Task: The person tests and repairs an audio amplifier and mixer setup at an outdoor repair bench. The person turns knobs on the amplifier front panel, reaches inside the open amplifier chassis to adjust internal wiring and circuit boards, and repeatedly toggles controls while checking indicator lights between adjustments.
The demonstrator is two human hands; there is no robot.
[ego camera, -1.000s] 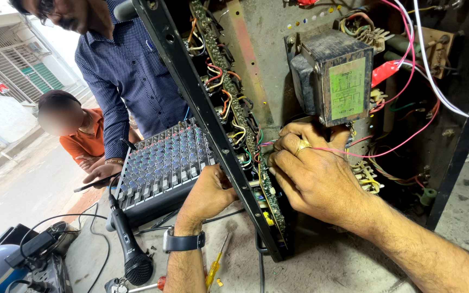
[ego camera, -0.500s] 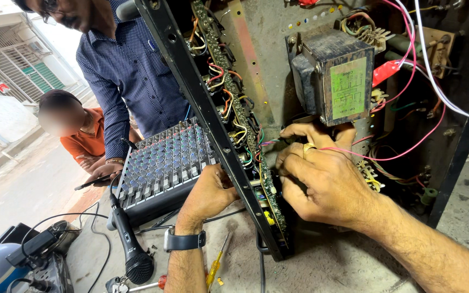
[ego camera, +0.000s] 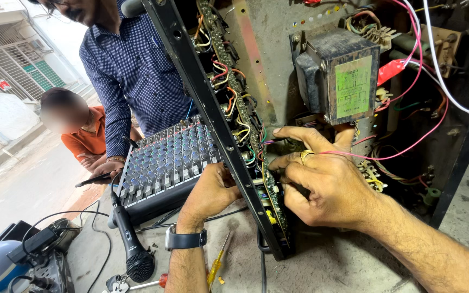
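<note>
Grey concrete floor (ego camera: 332, 266) fills the lower part of the head view, with a pale street and a barred building front at ten o'clock. Standing on edge at the centre is an opened amplifier chassis (ego camera: 278, 70), its black front panel (ego camera: 207, 108) running from twelve o'clock down to six o'clock.

The person's left hand (ego camera: 210, 192) sits just left of that panel at about seven o'clock, fingers curled against the panel's outer face and hidden behind its edge; what they grip, if anything, cannot be told. A dark wristwatch (ego camera: 185, 239) circles the left wrist.

The right hand (ego camera: 321, 184) works inside the chassis at about five o'clock from centre. Its fingers are bent and pinched close together against the green circuit board (ego camera: 272, 198) mounted behind the panel, with the index finger stretched out above; a gold ring (ego camera: 305, 155) shows on one finger. Whether a small part is pinched between them cannot be told. A pink wire (ego camera: 408, 149) runs across the back of this hand. Directly above the hand, at one o'clock, a boxy transformer (ego camera: 335, 73) with a green label is bolted to the chassis.

At nine o'clock lies a mixing console (ego camera: 166, 163), with a black microphone (ego camera: 131, 244) below it at eight o'clock and a yellow-handled screwdriver (ego camera: 216, 266) just beside the left forearm. A person in a dark blue shirt (ego camera: 137, 70) stands behind the console, and a person in an orange shirt (ego camera: 85, 141) crouches beside them.
</note>
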